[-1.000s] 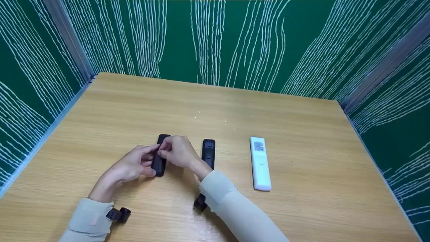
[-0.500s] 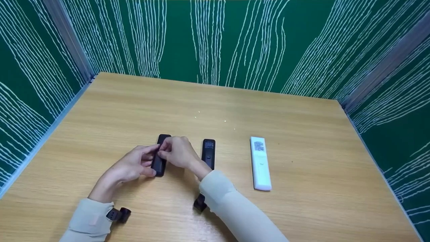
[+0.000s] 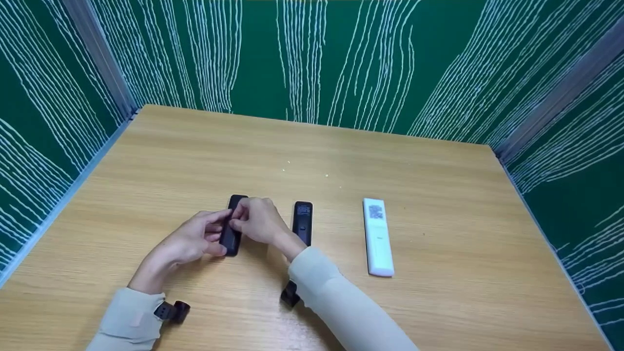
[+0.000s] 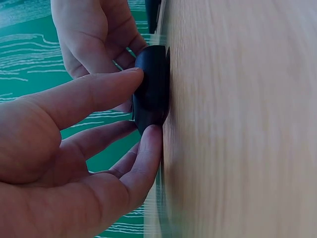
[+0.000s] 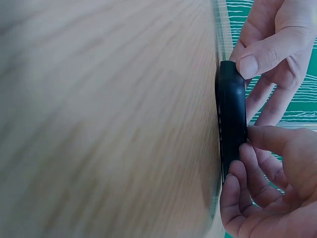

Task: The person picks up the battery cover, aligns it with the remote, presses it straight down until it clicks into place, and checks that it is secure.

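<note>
A black remote control (image 3: 231,241) lies on the table on the left, long side pointing away from me. My left hand (image 3: 192,239) holds it from the left, with the thumb at its near end and fingers along its side. Curled over its upper face from the right is my right hand (image 3: 261,220), thumb and index finger bunched at the surface. The right wrist view shows the remote's dark body (image 5: 232,109) with right fingers along its edge and the left thumb at one end. My right fingers partly cover its face in the head view.
Just right of my hands lies a second black remote control (image 3: 302,222), partly hidden by my right forearm. Further right is a white remote control (image 3: 379,239) with a printed label. A few tiny white specks dot the wooden table (image 3: 438,195). Green, white-streaked panels (image 3: 258,58) surround it.
</note>
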{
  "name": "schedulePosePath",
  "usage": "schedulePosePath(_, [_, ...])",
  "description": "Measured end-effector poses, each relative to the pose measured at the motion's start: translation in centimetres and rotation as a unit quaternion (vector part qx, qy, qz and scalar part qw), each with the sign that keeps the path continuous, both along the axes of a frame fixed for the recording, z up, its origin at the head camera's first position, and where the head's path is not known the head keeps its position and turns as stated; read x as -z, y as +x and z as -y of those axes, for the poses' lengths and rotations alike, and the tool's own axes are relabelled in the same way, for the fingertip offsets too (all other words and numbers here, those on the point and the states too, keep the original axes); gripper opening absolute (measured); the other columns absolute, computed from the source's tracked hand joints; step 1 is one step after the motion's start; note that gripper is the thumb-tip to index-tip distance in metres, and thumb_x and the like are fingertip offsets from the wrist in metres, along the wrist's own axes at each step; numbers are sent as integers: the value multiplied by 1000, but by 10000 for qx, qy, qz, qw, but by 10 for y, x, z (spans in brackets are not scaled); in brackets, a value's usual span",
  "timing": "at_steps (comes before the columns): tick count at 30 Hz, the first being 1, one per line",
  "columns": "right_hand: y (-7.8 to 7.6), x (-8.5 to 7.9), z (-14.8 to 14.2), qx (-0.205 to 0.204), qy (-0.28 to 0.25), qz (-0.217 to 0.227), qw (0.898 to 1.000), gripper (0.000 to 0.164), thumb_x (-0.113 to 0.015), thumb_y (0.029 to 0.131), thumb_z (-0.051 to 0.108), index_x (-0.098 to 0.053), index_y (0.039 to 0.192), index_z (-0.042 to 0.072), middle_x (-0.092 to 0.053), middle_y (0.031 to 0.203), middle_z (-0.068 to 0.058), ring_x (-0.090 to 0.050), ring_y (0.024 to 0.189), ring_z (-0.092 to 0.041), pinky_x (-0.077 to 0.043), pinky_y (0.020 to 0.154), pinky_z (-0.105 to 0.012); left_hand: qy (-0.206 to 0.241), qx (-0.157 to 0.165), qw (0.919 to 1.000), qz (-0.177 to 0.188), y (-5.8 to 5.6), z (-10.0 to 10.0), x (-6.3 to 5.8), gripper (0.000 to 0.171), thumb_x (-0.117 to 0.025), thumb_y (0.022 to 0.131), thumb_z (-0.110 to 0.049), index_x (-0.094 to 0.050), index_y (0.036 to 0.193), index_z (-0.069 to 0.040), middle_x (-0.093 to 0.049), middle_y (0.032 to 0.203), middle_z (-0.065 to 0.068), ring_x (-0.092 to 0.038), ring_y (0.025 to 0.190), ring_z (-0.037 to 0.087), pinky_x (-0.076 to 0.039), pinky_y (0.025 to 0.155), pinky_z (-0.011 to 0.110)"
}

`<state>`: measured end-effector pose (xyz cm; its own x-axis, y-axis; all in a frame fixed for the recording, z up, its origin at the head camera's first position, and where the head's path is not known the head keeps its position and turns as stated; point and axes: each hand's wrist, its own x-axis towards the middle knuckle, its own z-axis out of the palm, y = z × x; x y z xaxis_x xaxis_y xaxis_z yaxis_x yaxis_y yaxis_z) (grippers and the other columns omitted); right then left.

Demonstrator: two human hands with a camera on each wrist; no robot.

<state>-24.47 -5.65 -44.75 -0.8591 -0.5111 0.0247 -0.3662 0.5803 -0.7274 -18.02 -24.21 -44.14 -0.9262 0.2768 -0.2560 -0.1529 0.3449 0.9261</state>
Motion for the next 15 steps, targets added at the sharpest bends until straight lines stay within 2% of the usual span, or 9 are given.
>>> schedulePosePath(8, [-1, 1, 0, 3, -13, 24, 10000, 11, -80, 95, 16, -72, 91, 11, -65, 77, 6, -56, 68, -5, -45, 62, -17, 29, -5, 10000, 25, 1, 0, -1, 95, -72, 82, 22, -30, 164, 3, -28, 154, 33, -43, 143, 50, -45, 119, 44])
schedulePosePath(15, [0, 1, -2, 239, 41, 197, 9995, 17, -81, 96, 21, -67, 95, 10, -60, 73, 6, -53, 65, -8, -41, 57, -20, -43, 29, 10000, -16, 0, 0, -1, 94, -72, 83, 21, -30, 164, 4, -27, 155, 34, -43, 143, 50, -43, 120, 46])
